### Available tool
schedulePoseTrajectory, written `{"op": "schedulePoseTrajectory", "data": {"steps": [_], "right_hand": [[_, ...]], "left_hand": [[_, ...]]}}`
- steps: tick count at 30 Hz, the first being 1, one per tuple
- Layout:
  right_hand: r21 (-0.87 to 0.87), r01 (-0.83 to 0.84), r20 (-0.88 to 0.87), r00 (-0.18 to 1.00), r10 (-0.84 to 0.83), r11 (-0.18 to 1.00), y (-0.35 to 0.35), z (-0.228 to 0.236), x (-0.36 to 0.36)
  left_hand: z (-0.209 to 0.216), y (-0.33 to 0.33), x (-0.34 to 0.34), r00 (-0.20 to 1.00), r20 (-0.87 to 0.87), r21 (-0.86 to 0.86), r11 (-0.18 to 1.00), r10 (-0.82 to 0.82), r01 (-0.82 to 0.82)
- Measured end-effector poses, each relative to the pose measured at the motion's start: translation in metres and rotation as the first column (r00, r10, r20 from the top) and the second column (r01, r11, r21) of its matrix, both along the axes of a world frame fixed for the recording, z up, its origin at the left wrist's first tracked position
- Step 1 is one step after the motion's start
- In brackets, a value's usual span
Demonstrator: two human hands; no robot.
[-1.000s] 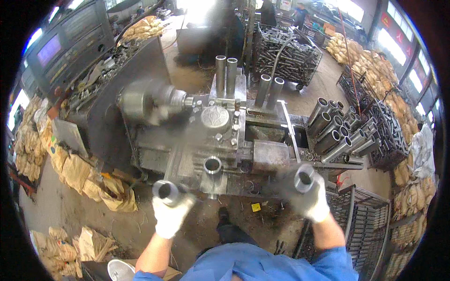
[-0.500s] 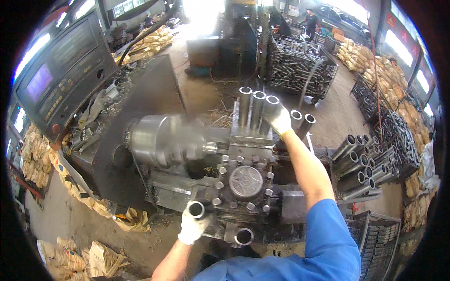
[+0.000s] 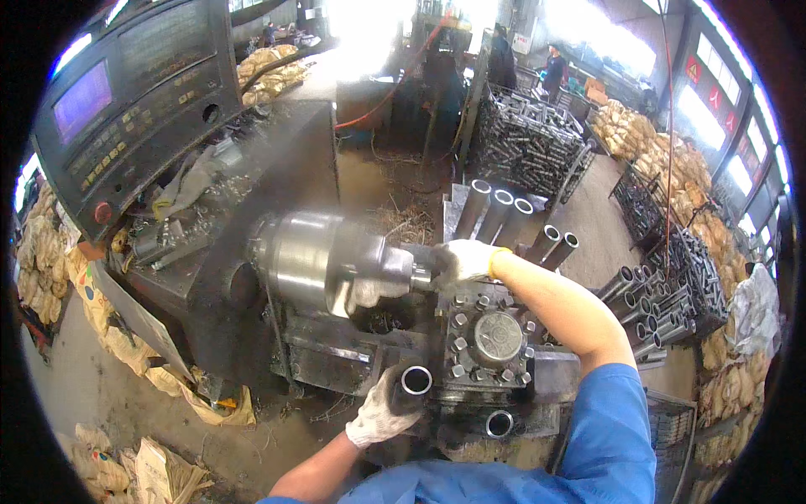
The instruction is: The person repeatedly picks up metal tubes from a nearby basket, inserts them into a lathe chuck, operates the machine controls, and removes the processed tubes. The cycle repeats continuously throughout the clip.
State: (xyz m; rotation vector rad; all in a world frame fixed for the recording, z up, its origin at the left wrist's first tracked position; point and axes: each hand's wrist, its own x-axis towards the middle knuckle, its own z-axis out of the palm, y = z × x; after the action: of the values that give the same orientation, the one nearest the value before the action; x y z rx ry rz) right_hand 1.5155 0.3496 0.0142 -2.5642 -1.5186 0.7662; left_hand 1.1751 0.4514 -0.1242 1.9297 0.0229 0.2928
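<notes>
My left hand (image 3: 384,412), in a white glove, is closed around an upright metal tube (image 3: 416,380), its open end facing up. My gloved right hand (image 3: 463,261) reaches to the lathe chuck (image 3: 311,254), its fingers closed around the end of a metal workpiece (image 3: 421,275) that sticks out of the jaws; the fingertips are partly hidden. Just right of the chuck sits a square tool post (image 3: 499,338) ringed with bolts. Another tube (image 3: 499,423) stands in front of it. Beyond my right forearm, several tubes (image 3: 502,200) stand on a metal plate.
A control panel (image 3: 126,109) with a lit screen stands at the left. More tubes (image 3: 646,307) are stacked at the right. A wire cage (image 3: 537,126) full of metal parts is behind, with filled sacks (image 3: 672,181) along the right. A person (image 3: 554,71) stands far back.
My right hand has left the standing tubes and come down leftward to the workpiece. The chuck, blurred before, shows its jaws more distinctly. My left hand still holds its tube; the view has shifted.
</notes>
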Motion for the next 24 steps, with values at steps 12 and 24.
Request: {"op": "schedulePoseTrajectory", "data": {"steps": [12, 24], "right_hand": [[-0.096, -0.117, -0.278, 0.957, 0.086, 0.988, 0.05, -0.081, 0.033], [0.046, -0.164, -0.662, 0.734, 0.153, 0.985, 0.01, -0.102, 0.072]], "left_hand": [[0.039, 0.059, 0.044, 0.916, 0.171, -0.584, 0.711, -0.364, 0.392], [0.058, 0.054, 0.206, 0.988, 0.152, 0.778, 0.617, -0.003, -0.118]]}}
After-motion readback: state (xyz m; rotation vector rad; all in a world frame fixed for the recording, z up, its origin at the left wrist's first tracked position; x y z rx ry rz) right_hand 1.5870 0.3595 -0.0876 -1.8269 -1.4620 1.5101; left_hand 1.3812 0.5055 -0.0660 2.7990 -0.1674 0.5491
